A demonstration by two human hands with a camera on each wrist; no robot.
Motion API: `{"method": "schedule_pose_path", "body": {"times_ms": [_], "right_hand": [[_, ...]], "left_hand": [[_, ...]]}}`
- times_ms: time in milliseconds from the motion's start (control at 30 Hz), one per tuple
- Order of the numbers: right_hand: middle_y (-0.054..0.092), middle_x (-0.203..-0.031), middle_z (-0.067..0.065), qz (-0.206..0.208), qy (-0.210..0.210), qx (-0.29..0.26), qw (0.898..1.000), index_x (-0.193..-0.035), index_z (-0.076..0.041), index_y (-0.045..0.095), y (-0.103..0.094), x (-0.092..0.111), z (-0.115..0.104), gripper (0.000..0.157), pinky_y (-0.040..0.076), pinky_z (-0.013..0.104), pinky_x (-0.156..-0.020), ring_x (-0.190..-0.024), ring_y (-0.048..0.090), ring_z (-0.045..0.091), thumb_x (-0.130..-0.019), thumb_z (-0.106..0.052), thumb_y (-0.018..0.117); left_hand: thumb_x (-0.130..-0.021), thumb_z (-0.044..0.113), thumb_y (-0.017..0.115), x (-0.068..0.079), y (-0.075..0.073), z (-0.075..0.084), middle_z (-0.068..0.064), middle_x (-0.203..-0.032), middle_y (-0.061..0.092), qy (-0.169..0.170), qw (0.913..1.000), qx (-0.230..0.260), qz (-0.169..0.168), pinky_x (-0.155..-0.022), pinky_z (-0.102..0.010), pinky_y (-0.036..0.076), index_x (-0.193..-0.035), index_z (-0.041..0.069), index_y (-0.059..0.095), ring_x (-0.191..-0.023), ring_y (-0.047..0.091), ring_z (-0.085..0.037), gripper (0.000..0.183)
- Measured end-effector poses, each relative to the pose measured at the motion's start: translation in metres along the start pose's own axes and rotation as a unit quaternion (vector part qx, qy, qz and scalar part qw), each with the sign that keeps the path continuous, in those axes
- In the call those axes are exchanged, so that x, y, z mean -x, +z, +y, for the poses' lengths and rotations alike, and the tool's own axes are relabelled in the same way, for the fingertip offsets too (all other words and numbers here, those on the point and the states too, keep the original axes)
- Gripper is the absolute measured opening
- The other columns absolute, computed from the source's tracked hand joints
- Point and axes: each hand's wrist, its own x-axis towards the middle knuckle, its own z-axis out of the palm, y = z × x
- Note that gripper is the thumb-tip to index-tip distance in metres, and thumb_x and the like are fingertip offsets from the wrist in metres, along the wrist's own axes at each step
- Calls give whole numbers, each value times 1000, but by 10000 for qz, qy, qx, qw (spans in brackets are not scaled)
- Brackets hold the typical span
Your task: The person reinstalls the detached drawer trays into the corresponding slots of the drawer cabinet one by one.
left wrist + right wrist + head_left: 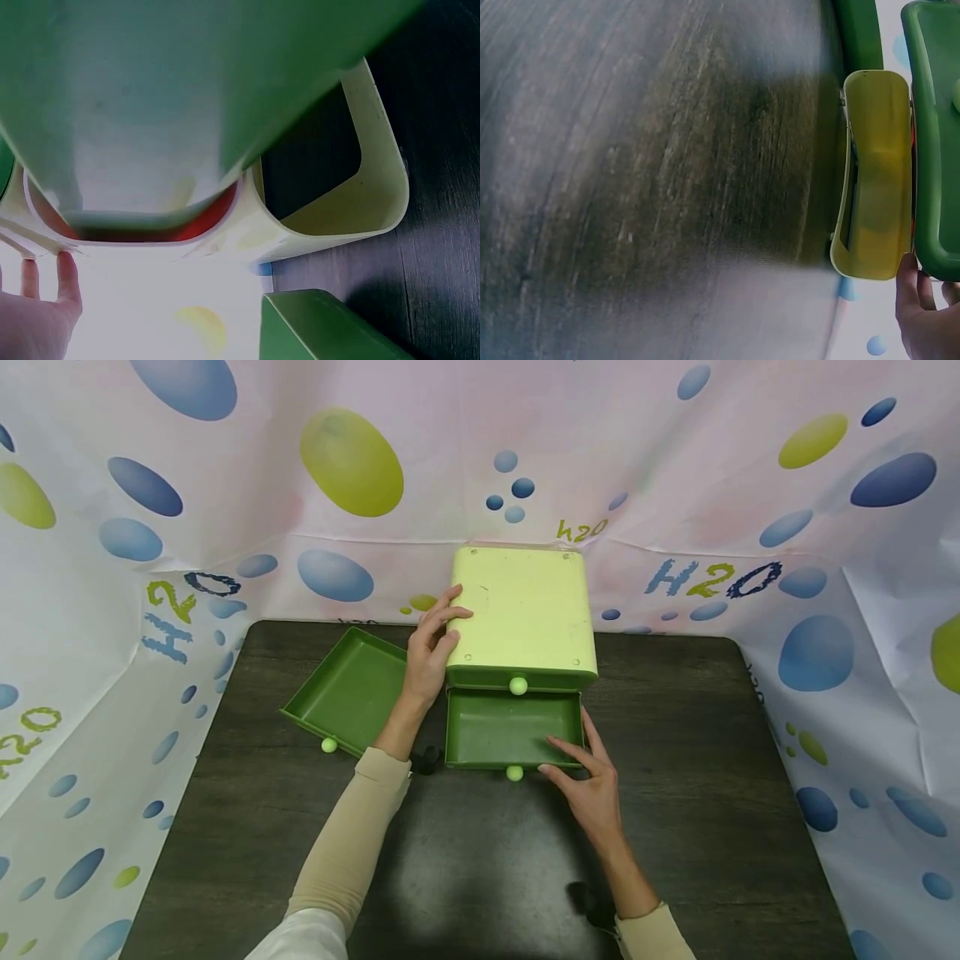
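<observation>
A pale yellow-green drawer cabinet (525,610) stands at the table's back edge, its top drawer pushed in. Below that, a green drawer (487,727) with a round light-green knob (513,773) is pulled partly out. My right hand (596,789) grips this drawer at its right front corner, thumb by the front edge and fingers at the side wall. My left hand (430,652) rests on the cabinet's upper left edge, fingers spread. In the left wrist view, the bottom slot (337,214) has no drawer in it, and red shows inside the middle one.
Another green drawer (352,681) with a knob lies on the dark table (675,760), left of the cabinet, partly behind my left forearm. A white sheet (450,460) printed with blue and green ovals hangs behind the table and along its sides.
</observation>
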Motion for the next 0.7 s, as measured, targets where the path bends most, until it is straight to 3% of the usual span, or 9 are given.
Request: {"method": "schedule_pose_path", "body": {"times_ms": [267, 700], "right_hand": [[25, -159, 25, 15, -52, 89, 9999, -117, 4, 72, 0, -3, 0, 37, 20, 69, -109, -148, 16, 46, -81, 4, 79], [25, -160, 22, 4, -5, 63, 10000, -118, 4, 71, 1, -9, -1, 36, 21, 65, -111, -149, 17, 38, -82, 3, 78]], "left_hand": [[-94, -10, 41, 0, 0, 1, -36, -147, 38, 0, 10000, -91, 2, -87, -32, 31, -115, -20, 58, -140, 31, -47, 29], [-96, -7, 41, 1, -1, 1, -34, -148, 38, -75, 9999, -89, 12, -87, -33, 30, -116, -18, 59, -141, 31, -44, 29]]}}
